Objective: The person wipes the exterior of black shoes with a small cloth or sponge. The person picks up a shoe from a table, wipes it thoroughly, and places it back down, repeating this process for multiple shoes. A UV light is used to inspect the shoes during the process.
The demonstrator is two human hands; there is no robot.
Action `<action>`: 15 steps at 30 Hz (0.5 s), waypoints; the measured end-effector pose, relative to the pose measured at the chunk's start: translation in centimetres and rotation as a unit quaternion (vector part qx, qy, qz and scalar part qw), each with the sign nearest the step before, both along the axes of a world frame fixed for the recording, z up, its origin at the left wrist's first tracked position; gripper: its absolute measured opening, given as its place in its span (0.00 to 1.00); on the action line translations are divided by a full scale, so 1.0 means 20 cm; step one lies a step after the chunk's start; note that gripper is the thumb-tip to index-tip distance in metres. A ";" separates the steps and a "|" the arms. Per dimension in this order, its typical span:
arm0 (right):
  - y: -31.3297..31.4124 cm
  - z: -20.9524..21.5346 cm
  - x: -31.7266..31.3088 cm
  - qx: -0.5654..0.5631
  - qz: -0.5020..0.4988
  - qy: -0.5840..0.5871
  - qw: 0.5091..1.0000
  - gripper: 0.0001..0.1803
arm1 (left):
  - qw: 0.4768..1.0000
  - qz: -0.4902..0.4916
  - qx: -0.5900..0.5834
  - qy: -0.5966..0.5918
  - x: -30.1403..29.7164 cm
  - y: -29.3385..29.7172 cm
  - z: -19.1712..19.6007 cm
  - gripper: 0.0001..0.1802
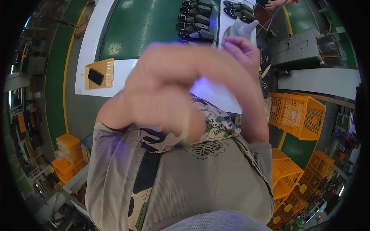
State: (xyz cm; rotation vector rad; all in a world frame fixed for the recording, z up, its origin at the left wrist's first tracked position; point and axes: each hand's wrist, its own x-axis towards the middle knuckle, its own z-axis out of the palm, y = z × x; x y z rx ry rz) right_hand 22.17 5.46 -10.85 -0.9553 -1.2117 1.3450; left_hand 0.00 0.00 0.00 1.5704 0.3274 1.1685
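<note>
fingers (232, 43) of your right hand (246, 56) look loosely bent just beside the white bottle (241, 29) with the pointed nozzle, at the far right of the worktop (86, 50); whether they touch or grip it, you cannot tell from here. what seems to be your left hand (165, 111) is a blur close to the camera, in front of your chest; how far its fingers are open, or whether they hold anything, doesn't show.

the likeliest trouble is a blind knock: that near hand and the arm shape arching beside it cover the middle of your view, so a careless sweep could tip the bottle. if it leaks, the dark shoes (194, 18) lined up near it could be smeared.

further right, a pale stick (266, 71) lies on a dark printed sheet (264, 57), near enough to be brushed off. at left, a phone (95, 77) rests on cardboard (109, 69), well apart. orange crates (296, 115) crowd your right side, and a co-worker's hand (271, 5) shows beyond the bottle.
</note>
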 end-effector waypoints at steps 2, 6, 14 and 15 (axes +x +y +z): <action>-0.05 -0.24 0.04 -0.005 0.002 -0.060 0.998 0.08 | 0.996 0.071 -0.052 0.029 -0.06 0.10 -0.14 0.18; -0.24 -0.68 0.12 -0.087 -0.012 -0.190 0.978 0.12 | 0.908 0.249 -0.041 0.335 -0.32 0.38 -0.98 0.28; -0.55 -0.91 0.12 -0.181 -0.042 -0.295 0.937 0.19 | 0.807 0.163 0.108 0.558 -0.21 0.47 -1.78 0.39; -0.54 -0.92 0.12 -0.176 -0.049 -0.302 0.936 0.22 | 0.796 0.144 0.101 0.579 -0.19 0.51 -1.80 0.36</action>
